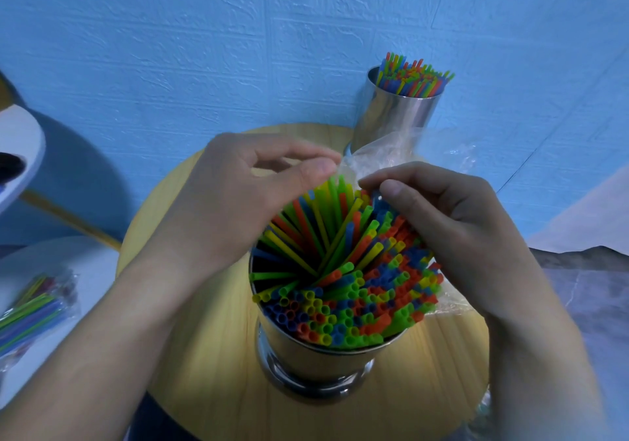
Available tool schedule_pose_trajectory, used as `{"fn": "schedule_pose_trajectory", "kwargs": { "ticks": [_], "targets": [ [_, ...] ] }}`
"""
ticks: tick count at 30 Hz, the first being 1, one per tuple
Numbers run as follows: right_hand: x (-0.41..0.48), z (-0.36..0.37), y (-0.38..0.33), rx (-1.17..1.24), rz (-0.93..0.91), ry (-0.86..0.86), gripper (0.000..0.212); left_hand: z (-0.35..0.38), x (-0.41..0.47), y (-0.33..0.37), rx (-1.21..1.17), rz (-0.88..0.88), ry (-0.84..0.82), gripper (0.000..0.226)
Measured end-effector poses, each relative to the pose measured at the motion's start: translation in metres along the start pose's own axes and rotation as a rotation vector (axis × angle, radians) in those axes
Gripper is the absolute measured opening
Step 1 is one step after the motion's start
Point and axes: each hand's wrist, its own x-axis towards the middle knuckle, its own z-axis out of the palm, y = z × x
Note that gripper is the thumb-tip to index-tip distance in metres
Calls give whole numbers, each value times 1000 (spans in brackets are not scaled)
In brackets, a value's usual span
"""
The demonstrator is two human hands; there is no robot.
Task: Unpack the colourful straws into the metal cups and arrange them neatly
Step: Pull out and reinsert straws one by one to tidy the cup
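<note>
Over the metal cup [316, 362], a clear wrapper [384, 155] is pinched by the left hand [231, 199] and straws [340, 291] are gripped by the right hand [449, 226]; leaning straws could be scattered by a sharp tug.

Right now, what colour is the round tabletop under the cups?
The tabletop is pale yellow wood grain; head view.

A round desk [211, 365] with a pale yellow wood-grain top fills the middle of the view. Behind it stands a blue wall [204, 49] with a rough, brick-like relief. At the lower left, beside the desk and lower, lies a white round surface [92, 270]. Above that, at the left edge, is a white rounded object [20, 148] with a dark opening, and a golden bar [68, 217] slants down from it. To the right, a grey marbled floor [585, 287] shows.
</note>
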Motion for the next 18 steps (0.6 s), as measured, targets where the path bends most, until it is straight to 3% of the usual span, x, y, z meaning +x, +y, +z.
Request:
{"fn": "schedule_pose_trajectory", "kwargs": {
  "ticks": [5, 13, 18],
  "targets": [
    [-1, 0, 0, -6, -9, 10, 18, -6, 8, -2, -278, 37, 152, 11],
    [0, 0, 1, -24, -31, 16, 17, -12, 18, -12, -638, -99, 383, 21],
    [-1, 0, -3, 7, -46, 6, 14, -14, 20, -20, -797, -196, 439, 22]
  ]
}}
